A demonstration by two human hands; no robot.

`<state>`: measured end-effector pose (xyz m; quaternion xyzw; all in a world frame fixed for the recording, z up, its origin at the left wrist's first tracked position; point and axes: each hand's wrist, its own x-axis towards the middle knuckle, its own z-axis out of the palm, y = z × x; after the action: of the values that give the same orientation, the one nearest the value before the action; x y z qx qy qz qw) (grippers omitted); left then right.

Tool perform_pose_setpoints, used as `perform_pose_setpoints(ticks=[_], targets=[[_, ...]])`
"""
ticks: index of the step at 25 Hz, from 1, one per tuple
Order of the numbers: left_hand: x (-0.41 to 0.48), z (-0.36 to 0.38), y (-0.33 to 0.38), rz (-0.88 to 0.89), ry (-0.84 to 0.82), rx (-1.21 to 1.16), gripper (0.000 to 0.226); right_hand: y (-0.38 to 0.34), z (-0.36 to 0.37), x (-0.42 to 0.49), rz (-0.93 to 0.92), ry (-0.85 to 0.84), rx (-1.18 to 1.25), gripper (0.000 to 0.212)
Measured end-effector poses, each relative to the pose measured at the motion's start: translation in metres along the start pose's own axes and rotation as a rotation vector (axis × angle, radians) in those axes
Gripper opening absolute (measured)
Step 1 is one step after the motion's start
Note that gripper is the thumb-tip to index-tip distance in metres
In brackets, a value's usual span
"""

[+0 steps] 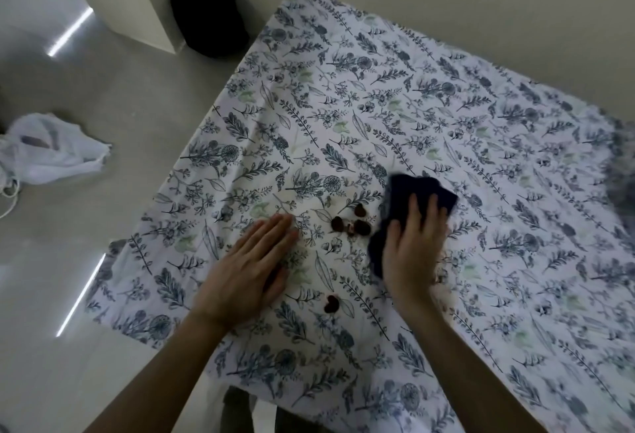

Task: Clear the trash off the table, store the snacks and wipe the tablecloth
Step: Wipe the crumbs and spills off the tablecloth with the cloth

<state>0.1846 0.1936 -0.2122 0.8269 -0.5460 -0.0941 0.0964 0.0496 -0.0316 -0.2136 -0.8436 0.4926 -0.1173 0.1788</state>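
Note:
A white tablecloth point(429, 116) printed with blue leaves and flowers covers the table. My right hand point(412, 247) presses a dark blue cloth point(405, 192) flat on it near the middle. Just left of the cloth lie a few small dark brown scraps point(354, 221), and another dark scrap point(331, 304) lies nearer to me. My left hand point(247, 274) rests flat on the tablecloth with its fingers together, left of the scraps, and holds nothing.
A white plastic bag point(51, 150) lies on the pale floor at the left. A black bag point(206, 13) stands against the wall beyond the table's far left corner. The table's left edge runs diagonally beside the floor.

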Motion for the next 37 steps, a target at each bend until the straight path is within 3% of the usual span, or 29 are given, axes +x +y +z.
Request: perform_pose_setpoints(ticks=[6, 10, 15, 19, 24, 29, 34, 37], targets=[[-0.001, 0.002, -0.007, 0.010, 0.060, -0.047, 0.050, -0.101, 0.039, -0.015, -0.349, -0.175, 0.142, 0.043], [-0.019, -0.006, -0.052, 0.063, 0.049, -0.051, 0.051, -0.082, 0.023, -0.007, -0.448, -0.191, 0.089, 0.047], [-0.029, -0.022, -0.100, 0.237, 0.008, 0.044, 0.053, 0.015, -0.032, -0.034, -0.103, -0.022, -0.021, 0.039], [-0.030, -0.026, -0.099, 0.216, 0.009, -0.010, 0.054, 0.055, -0.061, -0.122, 0.043, 0.035, -0.111, 0.044], [-0.029, -0.026, -0.101, 0.239, -0.006, -0.060, 0.054, 0.008, -0.033, -0.204, 0.232, 0.098, -0.135, 0.060], [-0.031, -0.025, -0.101, 0.226, 0.021, -0.042, 0.056, -0.057, 0.012, -0.187, 0.501, 0.167, 0.005, 0.070], [-0.030, -0.026, -0.108, -0.091, 0.125, -0.149, 0.071, -0.092, 0.036, -0.142, 0.461, 0.179, 0.030, 0.069], [-0.032, -0.024, -0.109, -0.110, 0.155, -0.110, 0.066, -0.096, 0.043, -0.117, 0.322, 0.135, 0.004, 0.064]])
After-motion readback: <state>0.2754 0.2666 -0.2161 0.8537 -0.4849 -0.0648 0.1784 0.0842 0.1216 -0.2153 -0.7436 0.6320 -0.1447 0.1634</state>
